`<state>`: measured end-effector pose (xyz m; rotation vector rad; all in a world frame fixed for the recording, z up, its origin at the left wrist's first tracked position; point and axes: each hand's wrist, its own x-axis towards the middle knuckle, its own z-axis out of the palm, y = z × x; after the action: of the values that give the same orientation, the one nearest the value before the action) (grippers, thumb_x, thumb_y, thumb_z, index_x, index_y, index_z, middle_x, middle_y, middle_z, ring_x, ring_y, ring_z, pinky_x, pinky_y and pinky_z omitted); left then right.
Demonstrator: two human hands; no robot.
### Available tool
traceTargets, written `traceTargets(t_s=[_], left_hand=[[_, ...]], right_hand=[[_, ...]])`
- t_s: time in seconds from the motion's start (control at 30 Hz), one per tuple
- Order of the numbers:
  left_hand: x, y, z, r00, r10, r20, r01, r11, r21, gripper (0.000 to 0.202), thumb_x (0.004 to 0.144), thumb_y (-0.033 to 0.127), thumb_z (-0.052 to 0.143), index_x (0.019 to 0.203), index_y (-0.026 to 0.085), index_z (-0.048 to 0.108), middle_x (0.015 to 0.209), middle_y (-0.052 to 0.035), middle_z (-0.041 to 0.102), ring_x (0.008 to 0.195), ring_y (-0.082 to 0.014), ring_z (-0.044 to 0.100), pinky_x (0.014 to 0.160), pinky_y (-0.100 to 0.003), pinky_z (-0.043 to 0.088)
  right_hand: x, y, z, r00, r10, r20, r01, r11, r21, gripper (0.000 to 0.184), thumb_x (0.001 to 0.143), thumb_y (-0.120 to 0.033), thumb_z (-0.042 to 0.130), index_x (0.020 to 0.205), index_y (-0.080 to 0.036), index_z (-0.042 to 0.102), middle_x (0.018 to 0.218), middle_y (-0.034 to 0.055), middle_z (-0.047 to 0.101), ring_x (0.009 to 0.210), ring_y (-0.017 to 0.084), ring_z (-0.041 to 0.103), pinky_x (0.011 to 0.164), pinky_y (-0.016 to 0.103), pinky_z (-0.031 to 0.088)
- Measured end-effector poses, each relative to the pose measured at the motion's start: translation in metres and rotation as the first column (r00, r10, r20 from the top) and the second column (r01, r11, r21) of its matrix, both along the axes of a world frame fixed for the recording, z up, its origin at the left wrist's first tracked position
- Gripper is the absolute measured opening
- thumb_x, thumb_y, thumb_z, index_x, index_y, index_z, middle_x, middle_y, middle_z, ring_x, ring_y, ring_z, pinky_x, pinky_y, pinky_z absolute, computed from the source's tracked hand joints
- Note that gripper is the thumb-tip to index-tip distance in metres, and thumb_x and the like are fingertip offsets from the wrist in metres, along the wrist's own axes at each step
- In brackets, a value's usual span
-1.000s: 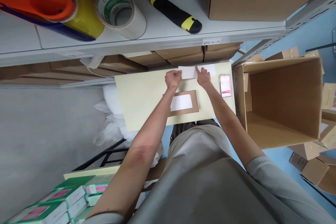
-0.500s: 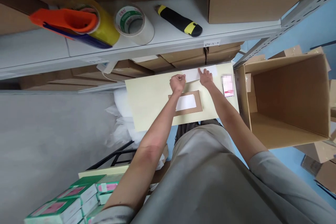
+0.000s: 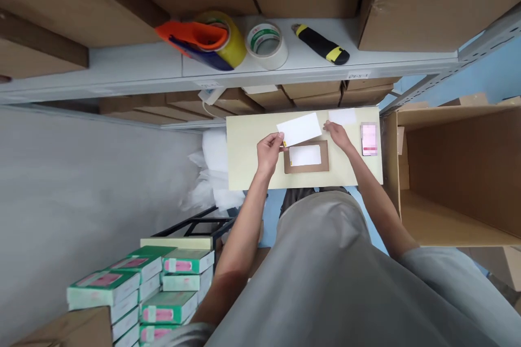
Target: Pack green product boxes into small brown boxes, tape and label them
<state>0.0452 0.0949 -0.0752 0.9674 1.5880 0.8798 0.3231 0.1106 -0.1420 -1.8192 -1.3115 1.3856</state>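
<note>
My left hand (image 3: 269, 153) pinches the lower left corner of a white paper slip (image 3: 300, 129), which is tilted above the table and has a small yellow mark at that corner. My right hand (image 3: 338, 134) is just beyond the slip's right edge, its fingers partly bent and apart from the paper. Below the slip, a flat brown cardboard box (image 3: 324, 162) lies on the cream table (image 3: 248, 154) with a white label (image 3: 306, 155) on top. Another white paper (image 3: 342, 116) lies flat at the table's back edge, behind my right hand.
A phone (image 3: 369, 138) lies at the table's right end, beside a large open carton (image 3: 459, 173). The shelf ahead carries a tape dispenser (image 3: 203, 38), a tape roll (image 3: 266, 46) and a utility knife (image 3: 321, 43). Green-and-white boxes (image 3: 138, 282) are stacked lower left.
My left hand has lifted the slip from the table's back and brought it nearer, over the box. My right hand has come off the paper. The whole view has shifted.
</note>
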Motion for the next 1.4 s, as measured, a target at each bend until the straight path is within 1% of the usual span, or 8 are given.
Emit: traceTargets(t_s=[0.13,0.27,0.53,0.63,0.73,0.83,1.0,1.4], left_hand=[[-0.020,-0.037,0.017,0.994,0.020,0.104,-0.018,1.000,-0.017,0.054,0.081,0.072,0.092,0.093,0.020,0.080,0.089,-0.0052,0.076,0.077,-0.0167,0.071,0.067,-0.033,0.072],[-0.024,-0.056,0.035,0.989,-0.008,0.148,0.012,1.000,-0.021,0.064,0.070,0.077,0.098,0.088,0.018,0.079,0.080,-0.0027,0.072,0.069,-0.0139,0.066,0.060,-0.030,0.069],[-0.022,-0.062,0.059,0.982,-0.045,0.182,0.039,0.999,0.035,0.061,0.072,0.076,0.098,0.085,0.020,0.079,0.081,-0.0039,0.074,0.074,-0.0159,0.069,0.066,-0.031,0.069],[-0.020,-0.060,0.058,0.991,-0.050,0.124,0.040,0.996,0.075,0.059,0.079,0.075,0.093,0.099,0.020,0.081,0.091,-0.0064,0.079,0.082,-0.0192,0.074,0.075,-0.034,0.070],[-0.009,-0.064,0.067,0.996,0.001,-0.086,0.020,0.968,0.251,0.055,0.090,0.067,0.089,0.122,0.022,0.080,0.116,-0.0115,0.083,0.106,-0.0268,0.080,0.091,-0.041,0.070],[0.011,-0.078,0.087,0.945,-0.003,-0.328,0.176,0.849,0.499,0.043,0.102,0.054,0.083,0.134,0.025,0.079,0.143,-0.0146,0.078,0.140,-0.0330,0.072,0.118,-0.052,0.062],[0.042,-0.097,0.114,0.871,-0.286,-0.401,0.483,0.655,0.582,0.031,0.115,0.045,0.067,0.138,0.028,0.080,0.145,-0.0102,0.081,0.144,-0.0295,0.072,0.127,-0.056,0.058],[0.037,-0.104,0.120,0.882,-0.363,-0.300,0.470,0.654,0.593,0.033,0.112,0.049,0.074,0.138,0.031,0.084,0.144,-0.0092,0.083,0.135,-0.0273,0.079,0.120,-0.049,0.065]], right_hand=[[-0.020,-0.065,0.050,0.941,-0.099,-0.322,0.105,0.994,0.002,0.085,0.102,-0.097,0.049,0.112,-0.021,0.085,0.119,0.0155,0.086,0.118,0.031,0.081,0.108,0.044,0.064],[-0.035,-0.103,0.088,0.909,-0.132,-0.395,0.176,0.981,0.077,0.067,0.080,-0.089,0.085,0.093,-0.024,0.080,0.098,0.0072,0.083,0.100,0.026,0.077,0.096,0.042,0.064],[-0.040,-0.119,0.138,0.932,-0.105,-0.348,0.193,0.954,0.230,0.053,0.089,-0.076,0.087,0.084,-0.025,0.072,0.086,0.0025,0.075,0.088,0.021,0.070,0.090,0.039,0.061],[-0.041,-0.124,0.147,0.935,-0.090,-0.342,0.186,0.948,0.260,0.051,0.093,-0.074,0.085,0.085,-0.025,0.070,0.087,0.0016,0.073,0.088,0.020,0.069,0.089,0.038,0.061],[-0.042,-0.125,0.149,0.936,-0.096,-0.338,0.195,0.942,0.273,0.051,0.094,-0.074,0.083,0.086,-0.025,0.070,0.087,0.0013,0.072,0.088,0.020,0.069,0.089,0.037,0.061],[-0.042,-0.123,0.149,0.920,-0.119,-0.372,0.234,0.930,0.282,0.054,0.092,-0.078,0.085,0.088,-0.025,0.072,0.095,0.0029,0.075,0.093,0.020,0.071,0.092,0.037,0.063],[-0.042,-0.122,0.157,0.880,-0.098,-0.464,0.218,0.953,0.212,0.053,0.089,-0.077,0.089,0.095,-0.026,0.077,0.104,0.0033,0.080,0.099,0.021,0.076,0.098,0.039,0.066],[-0.027,-0.137,0.187,0.875,0.048,-0.483,0.061,0.977,0.206,0.048,0.092,-0.074,0.089,0.101,-0.027,0.084,0.103,0.0030,0.081,0.095,0.021,0.076,0.096,0.042,0.070]])
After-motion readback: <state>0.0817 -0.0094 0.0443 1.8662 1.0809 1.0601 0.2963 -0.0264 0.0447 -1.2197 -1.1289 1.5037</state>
